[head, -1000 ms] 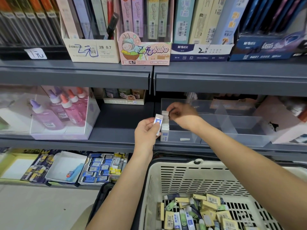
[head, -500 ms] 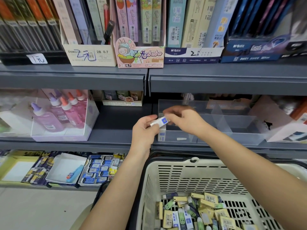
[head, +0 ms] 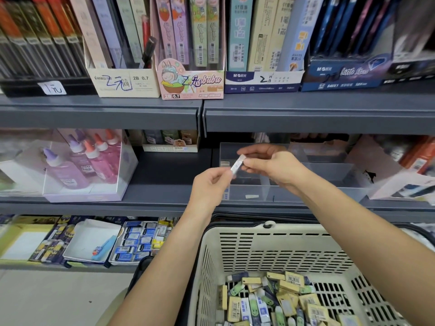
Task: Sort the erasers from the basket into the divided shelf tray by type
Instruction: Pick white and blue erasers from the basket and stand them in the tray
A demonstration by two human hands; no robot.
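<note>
where it is held in the air between both hands, in front of the left end of the divided tray (head: 329,167), the eraser (head: 238,164) lies with its long axis tilted: upper end up and to the right, lower end down and to the left.
left hand (head: 209,187): fingers curled, thumb and forefinger pinching the lower end.
right hand (head: 270,165): fingers curled, thumb and forefinger pinching the upper end, forefinger arched above it.
eraser: slim bar, pale white-grey sleeve with faint print, blurred; colour of the core cannot be told.
tray: clear plastic, partitioned, standing on the middle grey shelf (head: 164,170); a small pale strip (head: 251,196) on its front wall.
basket (head: 270,234): cream, slotted walls, below the hands; loose erasers (head: 270,300) heaped in its bottom, yellow, green and blue-white sleeves mixed.
</note>
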